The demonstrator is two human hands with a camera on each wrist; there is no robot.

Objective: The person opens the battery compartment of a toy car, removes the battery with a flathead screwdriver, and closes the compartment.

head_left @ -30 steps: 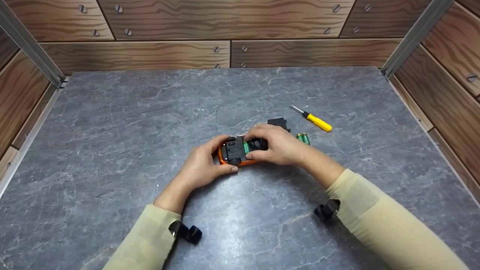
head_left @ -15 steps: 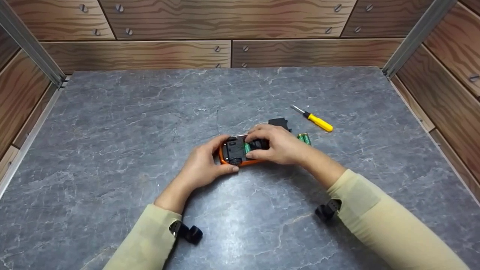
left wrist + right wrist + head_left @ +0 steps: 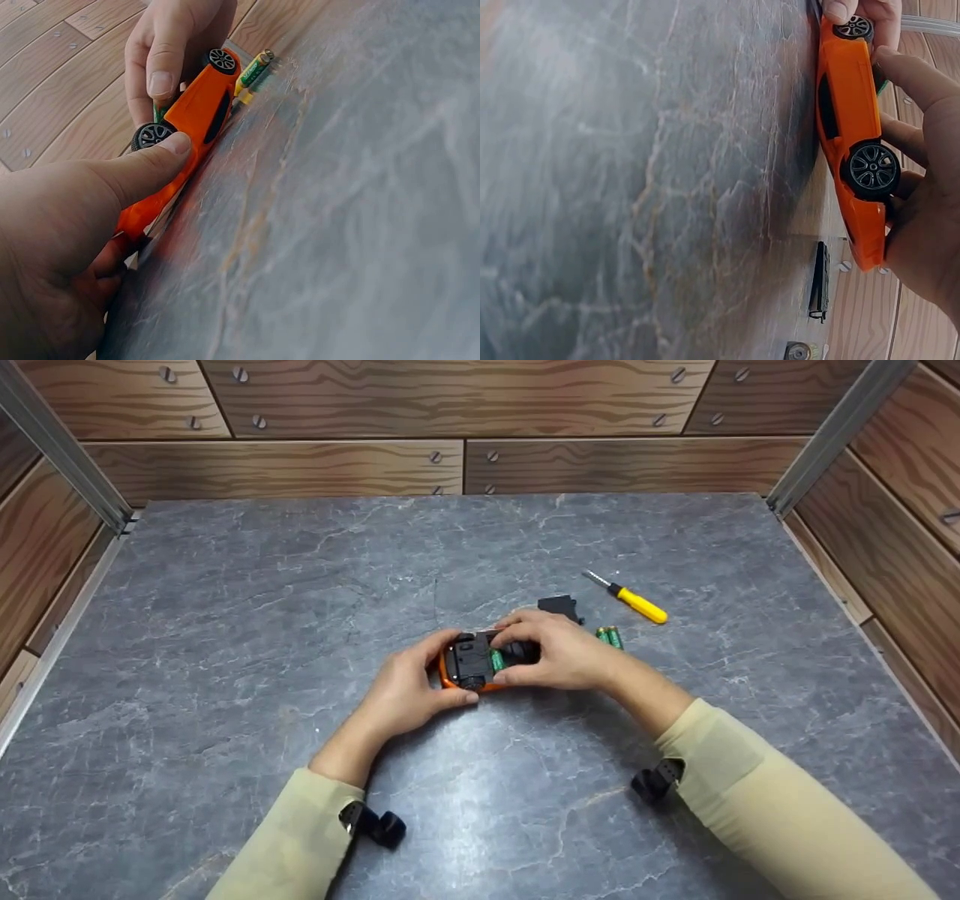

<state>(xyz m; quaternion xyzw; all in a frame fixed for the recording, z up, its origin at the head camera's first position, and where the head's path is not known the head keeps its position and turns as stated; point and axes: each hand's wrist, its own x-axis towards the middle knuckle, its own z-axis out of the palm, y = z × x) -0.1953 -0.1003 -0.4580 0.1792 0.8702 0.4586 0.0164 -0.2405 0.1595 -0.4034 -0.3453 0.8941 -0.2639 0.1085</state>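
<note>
An orange toy car point(image 3: 470, 658) lies upside down on the table, its black underside up in the head view. My left hand point(image 3: 401, 690) grips its left end, thumb on the near side by a wheel point(image 3: 154, 135), fingers on the far side. Over the car's other half, my right hand point(image 3: 566, 656) pinches a green battery point(image 3: 496, 660) between thumb and fingertips, right at the opening in the underside. The right wrist view shows the car's orange side point(image 3: 855, 97) and just a sliver of the green battery; the right palm hides part of the underside.
Beyond my right hand lies a black battery cover point(image 3: 559, 607). Two more green batteries point(image 3: 610, 637) lie side by side to its right. Farther right is a yellow-handled screwdriver point(image 3: 637, 604). Wood-patterned panels point(image 3: 337, 469) edge the grey marbled table point(image 3: 262, 585).
</note>
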